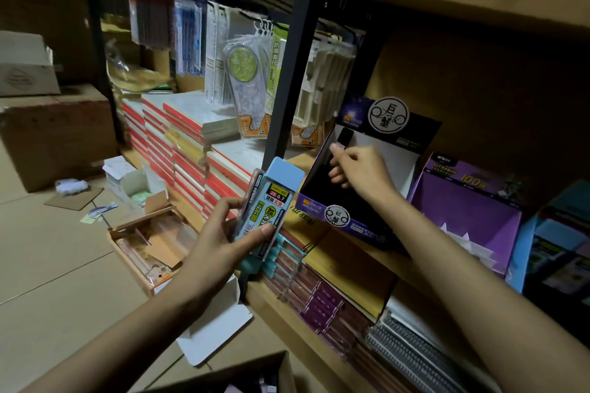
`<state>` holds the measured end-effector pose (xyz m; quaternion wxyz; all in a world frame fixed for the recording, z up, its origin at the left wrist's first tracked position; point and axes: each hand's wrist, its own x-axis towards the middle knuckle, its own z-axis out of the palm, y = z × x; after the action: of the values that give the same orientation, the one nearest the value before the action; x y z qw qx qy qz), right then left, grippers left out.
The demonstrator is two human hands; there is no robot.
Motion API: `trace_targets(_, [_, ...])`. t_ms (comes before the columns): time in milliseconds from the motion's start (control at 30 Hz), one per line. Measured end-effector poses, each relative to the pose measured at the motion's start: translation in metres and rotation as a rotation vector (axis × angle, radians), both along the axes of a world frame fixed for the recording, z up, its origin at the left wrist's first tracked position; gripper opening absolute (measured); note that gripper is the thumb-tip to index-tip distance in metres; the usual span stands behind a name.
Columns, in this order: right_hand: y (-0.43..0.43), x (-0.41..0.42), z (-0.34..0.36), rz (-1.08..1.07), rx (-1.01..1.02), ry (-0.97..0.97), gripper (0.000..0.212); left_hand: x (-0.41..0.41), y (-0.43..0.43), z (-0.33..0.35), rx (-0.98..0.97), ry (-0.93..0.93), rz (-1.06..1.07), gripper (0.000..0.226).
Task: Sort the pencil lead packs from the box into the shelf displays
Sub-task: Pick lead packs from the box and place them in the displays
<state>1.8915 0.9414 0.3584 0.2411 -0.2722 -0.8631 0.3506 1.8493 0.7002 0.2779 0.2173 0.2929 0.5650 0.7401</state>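
Left hand [220, 233] grips stacked packs [268, 204], blue 2B 0.7 on top, just off the shelf [297, 158] front edge. Right hand [357, 169] is inside the display [319, 204], pinching a dark pack [344, 137] at its left wall; the rest of the interior is open. Box [255, 367] sits at the bottom edge.

Lead packs, centre of frame: a light blue pack [271, 207], labelled "2B 0.7", stands tilted in front of a pinkish pack [255, 183]. Both are gripped in the left hand [220, 233]. A dark pack [345, 136], upright, is pinched by the right hand [354, 169] inside the open dark display [335, 217]. To its right are a purple display [463, 204] and then a blue display [523, 252]. An open cardboard box [255, 367] lies at the bottom edge.
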Motion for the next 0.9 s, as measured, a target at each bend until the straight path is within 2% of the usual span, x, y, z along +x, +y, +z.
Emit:
trace_targets(67, [-0.039, 0.030, 0.000, 0.169, -0.237, 0.105, 0.033, 0.004, 0.002, 0.001, -0.009, 0.005, -0.012, 0.033])
trace_targets(167, [-0.081, 0.069, -0.008, 0.350, -0.491, 0.076, 0.029, 0.014, 0.009, 0.002, -0.012, 0.014, -0.052, 0.033])
trace_targets(233, [-0.092, 0.087, -0.015, 0.344, -0.580, 0.106, 0.015, 0.023, 0.015, 0.003, -0.002, 0.010, -0.085, 0.032])
trace_targets(300, [-0.096, 0.099, -0.018, 0.273, -0.598, 0.174, 0.010, 0.034, 0.023, 0.005, -0.003, 0.026, -0.095, 0.031])
trace_targets(533, [-0.056, 0.156, 0.002, 0.077, -0.505, 0.361, 0.009, 0.072, 0.057, 0.014, 0.031, 0.091, -0.238, 0.031])
trace_targets(633, [-0.028, 0.193, 0.018, -0.020, -0.355, 0.420, 0.015, 0.086, 0.076, 0.019, 0.070, 0.028, -0.271, 0.022])
trace_targets(800, [0.014, 0.260, 0.044, -0.224, -0.134, 0.531, 0.015, 0.100, 0.094, 0.019, 0.072, 0.036, -0.297, 0.021])
trace_targets(900, [0.034, 0.287, 0.053, -0.353, 0.021, 0.524, 0.016, 0.100, 0.095, 0.017, 0.086, 0.024, -0.288, 0.019])
